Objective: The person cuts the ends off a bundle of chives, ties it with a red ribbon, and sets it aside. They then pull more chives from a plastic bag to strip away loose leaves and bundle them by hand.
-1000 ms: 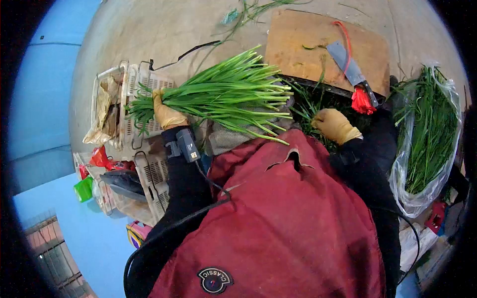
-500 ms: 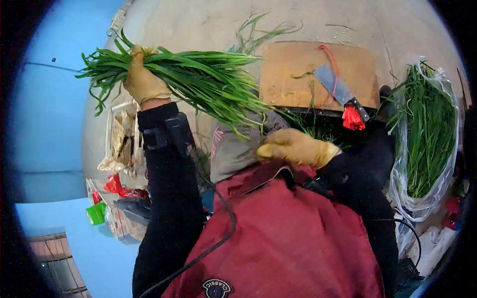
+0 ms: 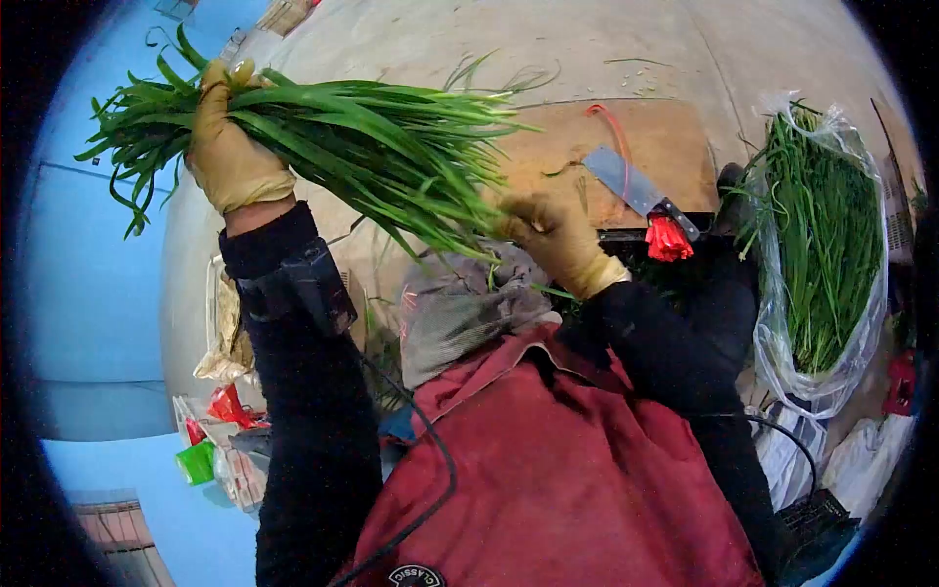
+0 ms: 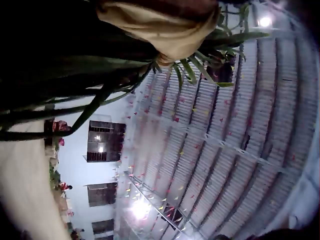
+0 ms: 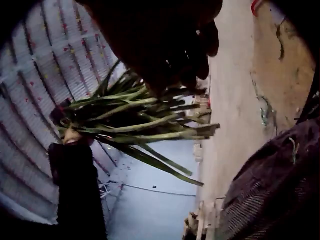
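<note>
In the head view my gloved left hand (image 3: 235, 147) grips a thick bunch of garlic chives (image 3: 362, 132) near its leafy end, raised at the upper left. The bunch lies roughly level, its pale stem ends pointing right. In the left wrist view the left hand's tan glove (image 4: 170, 35) shows beside dark leaves. My gloved right hand (image 3: 559, 243) is at the stem ends, its fingers loosely bent and somewhat blurred. Dark against the light in the right wrist view, the right hand (image 5: 160, 40) overlaps the stems (image 5: 140, 120), with small gaps between its fingers.
A wooden board (image 3: 548, 147) carries a cleaver (image 3: 626, 181) with a red loop beside it. Right of it stands a clear plastic bag (image 3: 768, 333) full of greens. A grey cloth-covered knee (image 3: 460, 313) is below the bunch. Crates and bags (image 3: 225, 333) stand at left.
My left hand has lifted the bunch up and to the left, toward the head camera. My right hand has left the greens beside the board and come to the bunch's stem ends.
</note>
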`<state>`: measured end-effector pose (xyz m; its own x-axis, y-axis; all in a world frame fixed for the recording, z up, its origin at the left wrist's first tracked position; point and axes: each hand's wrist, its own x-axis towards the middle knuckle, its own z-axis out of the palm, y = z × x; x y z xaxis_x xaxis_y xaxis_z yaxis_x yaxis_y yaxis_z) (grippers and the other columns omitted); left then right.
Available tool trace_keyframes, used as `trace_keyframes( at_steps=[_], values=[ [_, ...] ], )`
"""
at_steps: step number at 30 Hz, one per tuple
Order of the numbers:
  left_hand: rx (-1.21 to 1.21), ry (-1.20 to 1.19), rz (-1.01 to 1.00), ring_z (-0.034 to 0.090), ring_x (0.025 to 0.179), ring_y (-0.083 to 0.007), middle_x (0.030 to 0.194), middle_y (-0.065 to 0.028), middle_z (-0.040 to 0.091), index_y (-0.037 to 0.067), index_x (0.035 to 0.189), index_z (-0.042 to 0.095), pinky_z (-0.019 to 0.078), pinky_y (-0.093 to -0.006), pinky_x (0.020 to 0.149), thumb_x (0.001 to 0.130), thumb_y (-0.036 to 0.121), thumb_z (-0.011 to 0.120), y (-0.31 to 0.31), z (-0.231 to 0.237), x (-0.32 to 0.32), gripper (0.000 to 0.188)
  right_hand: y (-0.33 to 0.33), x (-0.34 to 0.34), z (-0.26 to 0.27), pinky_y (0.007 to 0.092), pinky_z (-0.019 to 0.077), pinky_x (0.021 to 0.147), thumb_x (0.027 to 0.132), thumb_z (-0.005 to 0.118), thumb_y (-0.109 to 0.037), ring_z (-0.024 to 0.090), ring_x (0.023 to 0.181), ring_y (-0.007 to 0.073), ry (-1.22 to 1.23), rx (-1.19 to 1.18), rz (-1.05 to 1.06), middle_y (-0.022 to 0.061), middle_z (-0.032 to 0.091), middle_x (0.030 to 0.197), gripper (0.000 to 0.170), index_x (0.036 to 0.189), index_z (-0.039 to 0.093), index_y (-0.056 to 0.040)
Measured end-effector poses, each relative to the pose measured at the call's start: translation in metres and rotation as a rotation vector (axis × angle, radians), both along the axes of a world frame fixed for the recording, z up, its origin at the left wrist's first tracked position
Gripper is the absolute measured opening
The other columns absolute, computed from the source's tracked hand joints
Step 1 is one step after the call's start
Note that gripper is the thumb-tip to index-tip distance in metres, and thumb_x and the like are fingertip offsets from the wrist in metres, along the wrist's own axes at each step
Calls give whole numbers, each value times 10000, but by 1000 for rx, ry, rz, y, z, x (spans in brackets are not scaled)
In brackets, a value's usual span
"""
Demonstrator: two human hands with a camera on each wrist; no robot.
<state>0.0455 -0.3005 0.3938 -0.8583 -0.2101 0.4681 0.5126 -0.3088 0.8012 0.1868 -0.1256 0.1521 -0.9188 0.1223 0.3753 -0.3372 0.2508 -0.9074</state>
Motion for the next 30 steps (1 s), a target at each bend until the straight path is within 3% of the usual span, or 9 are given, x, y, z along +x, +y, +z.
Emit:
trace_keyframes(
  at_steps=[4, 7, 10, 14, 19, 20, 23, 27, 30],
  values=[
    [-19, -8, -74, 593, 726, -171, 870, -104, 655, 18, 985, 625, 508, -285, 655, 891, 153, 603, -10, -4, -4, 166, 1, 6, -31, 396, 471, 644, 855, 611, -199, 603, 735, 378, -11, 184, 16, 194, 639, 815, 187, 897, 645, -20],
    [-34, 19, -76, 594, 704, -182, 835, -118, 652, -9, 953, 629, 514, -296, 640, 862, 109, 622, -8, -3, -3, 149, 19, 31, -39, 406, 482, 647, 843, 605, -189, 584, 754, 415, -470, 271, 19, 216, 625, 809, 180, 857, 631, -12],
    [10, -1, -31, 595, 705, -195, 827, -120, 647, -18, 946, 632, 513, -304, 649, 857, 94, 612, -3, -1, -4, 145, 32, 48, -80, 386, 498, 666, 839, 610, -209, 624, 735, 357, -493, 433, 143, 176, 659, 819, 206, 913, 649, -21],
    [-34, -2, -51, 590, 765, -183, 874, -102, 635, 7, 1015, 609, 510, -293, 699, 896, 157, 587, 3, -4, -1, 193, 22, 58, -31, 325, 493, 801, 865, 614, -317, 624, 877, 193, -776, -89, 603, 93, 689, 976, 352, 1095, 657, -54],
    [-231, 55, -50, 581, 772, -177, 892, -93, 621, 21, 1053, 596, 498, -298, 771, 911, 151, 556, 3, -6, 27, 196, -30, 39, -5, 336, 380, 989, 857, 632, -400, 525, 1140, 227, -512, -359, 946, 148, 542, 1274, 587, 1287, 501, -24],
    [-543, 198, 108, 570, 787, -173, 873, -78, 608, 28, 1013, 605, 486, -296, 753, 916, 173, 555, -4, -12, 36, 182, -36, 35, -16, 348, 372, 999, 856, 632, -413, 511, 1159, 231, -423, -467, 956, 143, 510, 1307, 614, 1309, 473, -31],
    [-216, -92, -125, 553, 862, -195, 933, -79, 601, 57, 948, 588, 477, -329, 760, 899, 298, 586, -30, -22, 82, 246, -46, 35, -42, 387, 359, 1020, 853, 625, -453, 479, 1202, 247, -325, -901, 976, 131, 429, 1386, 690, 1366, 395, -53],
    [-513, -245, -312, 529, 759, -237, 804, -88, 591, 72, 744, 520, 424, -393, 791, 942, 370, 490, -82, -90, 143, 360, -21, 58, -87, 436, 376, 1022, 846, 614, -499, 460, 1223, 280, -535, -1507, 834, 119, 416, 1396, 750, 1398, 335, -75],
    [-752, 85, -908, 533, 1005, -333, 977, -155, 636, 87, 816, 578, 369, -483, 878, 936, 337, 486, -130, -145, 164, 292, -25, 67, -144, 426, 402, 1010, 840, 627, -492, 483, 1202, 253, -680, -1437, 543, 99, 489, 1332, 688, 1344, 419, -72]
  ],
)
